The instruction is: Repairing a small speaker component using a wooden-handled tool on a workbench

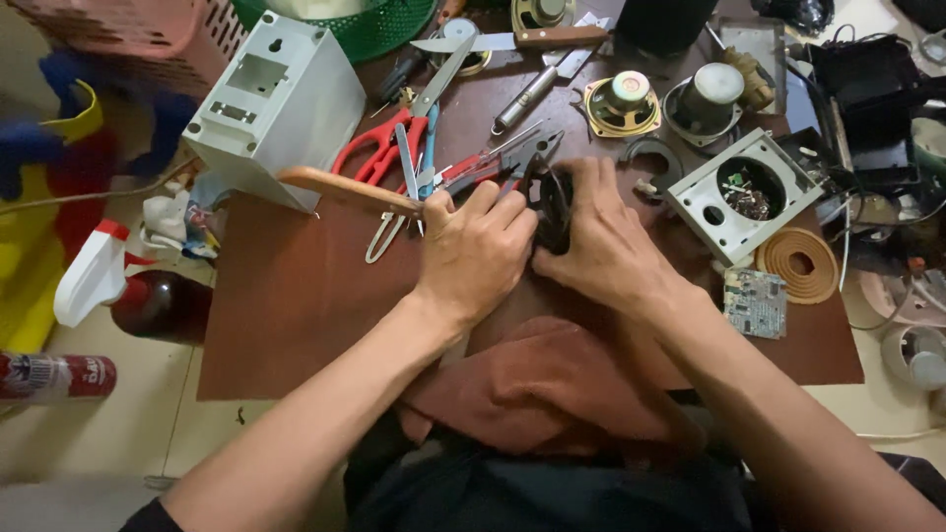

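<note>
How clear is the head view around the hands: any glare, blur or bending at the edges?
Head view: even, soft light, no harsh glare; the left hand and right hand look sharp, but the black round part between them is dark and hard to read; wide-angle bending shows at the edges, as on the white plastic housing.

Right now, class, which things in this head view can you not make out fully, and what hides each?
- Black round part: mostly covered by the left hand and right hand; its kind is unclear.
- Each hand's grip: fingertips hidden behind the part.
- Green basket: cut off by the top edge.
- Red spray can: cut by the left edge.
- Circuit board: components too small to tell.
</note>
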